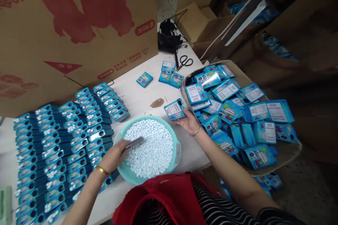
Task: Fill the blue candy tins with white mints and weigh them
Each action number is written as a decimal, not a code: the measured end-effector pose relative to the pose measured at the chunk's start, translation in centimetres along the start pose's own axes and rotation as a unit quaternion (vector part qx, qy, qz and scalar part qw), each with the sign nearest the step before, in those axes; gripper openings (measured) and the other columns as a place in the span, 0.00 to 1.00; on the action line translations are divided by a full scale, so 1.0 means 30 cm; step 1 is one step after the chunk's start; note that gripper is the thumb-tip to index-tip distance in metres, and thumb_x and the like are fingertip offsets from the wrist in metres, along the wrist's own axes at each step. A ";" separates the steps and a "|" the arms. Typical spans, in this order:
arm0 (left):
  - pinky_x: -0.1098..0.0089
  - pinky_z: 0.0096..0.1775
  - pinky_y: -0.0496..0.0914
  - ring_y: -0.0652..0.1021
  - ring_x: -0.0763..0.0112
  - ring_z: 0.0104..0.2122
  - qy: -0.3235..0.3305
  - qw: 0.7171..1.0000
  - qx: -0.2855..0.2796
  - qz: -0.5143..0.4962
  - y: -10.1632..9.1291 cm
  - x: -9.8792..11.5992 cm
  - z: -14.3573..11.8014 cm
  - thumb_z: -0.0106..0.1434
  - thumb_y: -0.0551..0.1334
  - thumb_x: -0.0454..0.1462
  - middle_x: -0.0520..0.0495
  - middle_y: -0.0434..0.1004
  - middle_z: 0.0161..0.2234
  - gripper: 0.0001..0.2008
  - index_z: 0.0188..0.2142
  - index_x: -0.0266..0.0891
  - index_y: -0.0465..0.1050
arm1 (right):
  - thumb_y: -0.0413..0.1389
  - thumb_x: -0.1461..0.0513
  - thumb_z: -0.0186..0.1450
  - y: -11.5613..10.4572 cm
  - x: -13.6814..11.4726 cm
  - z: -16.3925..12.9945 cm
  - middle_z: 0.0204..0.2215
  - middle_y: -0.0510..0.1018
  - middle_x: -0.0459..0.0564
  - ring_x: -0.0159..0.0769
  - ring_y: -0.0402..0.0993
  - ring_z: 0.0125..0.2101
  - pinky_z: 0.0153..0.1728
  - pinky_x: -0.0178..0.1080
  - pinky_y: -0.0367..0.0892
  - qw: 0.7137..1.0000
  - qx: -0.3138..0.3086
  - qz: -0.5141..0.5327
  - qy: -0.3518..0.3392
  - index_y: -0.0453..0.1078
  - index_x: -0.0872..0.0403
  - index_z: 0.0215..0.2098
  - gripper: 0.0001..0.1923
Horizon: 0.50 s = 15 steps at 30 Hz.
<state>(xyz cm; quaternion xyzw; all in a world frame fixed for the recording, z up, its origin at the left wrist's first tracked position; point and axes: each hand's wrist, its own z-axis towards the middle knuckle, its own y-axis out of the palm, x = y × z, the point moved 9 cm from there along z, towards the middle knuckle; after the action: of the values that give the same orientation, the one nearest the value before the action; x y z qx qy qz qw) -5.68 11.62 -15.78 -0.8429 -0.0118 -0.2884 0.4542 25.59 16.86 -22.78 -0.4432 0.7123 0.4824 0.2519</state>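
My left hand (115, 155) is closed around the handle of a metal scoop (135, 142), whose far end rests on the pale candies (153, 147). These small white-blue pieces fill a round turquoise basin (177, 151) with side handles. My right hand (189, 122) grips a small blue candy box (174, 109), its white label side facing up, just above the basin's right rim. Beside that hand, a large carton (232, 65) is heaped with similar blue boxes (227, 112). Rows of blue boxes (54, 151) with round dark holes stand left of the basin.
A big printed cardboard box (79, 24) walls off the table's back left. Several loose blue boxes (166, 75), black-handled scissors (185, 62) and a brown patch (157, 103) lie on the white table (137, 102). An open carton (198, 21) sits behind, near a slanted metal post (248, 10).
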 end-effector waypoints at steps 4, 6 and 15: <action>0.61 0.47 0.69 0.75 0.63 0.43 -0.104 0.991 -0.042 0.071 0.197 -0.008 -0.072 0.60 0.48 0.27 0.41 0.73 0.42 0.15 0.43 0.37 0.68 | 0.62 0.43 0.50 0.044 -0.009 -0.136 0.45 0.79 0.52 0.48 0.76 0.43 0.44 0.55 0.72 0.999 -0.032 0.019 0.022 0.71 0.51 0.44 0.29; 0.60 0.48 0.68 0.75 0.63 0.44 -0.127 0.988 -0.012 0.087 0.263 0.007 -0.047 0.59 0.48 0.26 0.41 0.72 0.43 0.16 0.43 0.36 0.67 | 0.66 0.49 0.49 0.031 -0.019 -0.182 0.43 0.80 0.51 0.46 0.76 0.44 0.49 0.54 0.69 0.999 0.001 -0.049 -0.007 0.72 0.51 0.40 0.25; 0.60 0.49 0.68 0.73 0.63 0.44 -0.075 0.993 0.087 0.005 0.433 0.141 0.167 0.58 0.50 0.27 0.41 0.71 0.43 0.16 0.45 0.39 0.65 | 0.56 0.52 0.57 0.042 0.027 -0.346 0.41 0.80 0.54 0.52 0.75 0.47 0.49 0.58 0.68 0.998 -0.029 0.016 0.044 0.70 0.54 0.45 0.21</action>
<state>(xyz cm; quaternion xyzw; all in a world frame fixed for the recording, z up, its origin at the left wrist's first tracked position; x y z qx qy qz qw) 3.89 6.83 -25.64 -0.8194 -0.0663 -0.2199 0.5251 24.83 7.27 -18.59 -0.4594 0.7159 0.4866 0.1992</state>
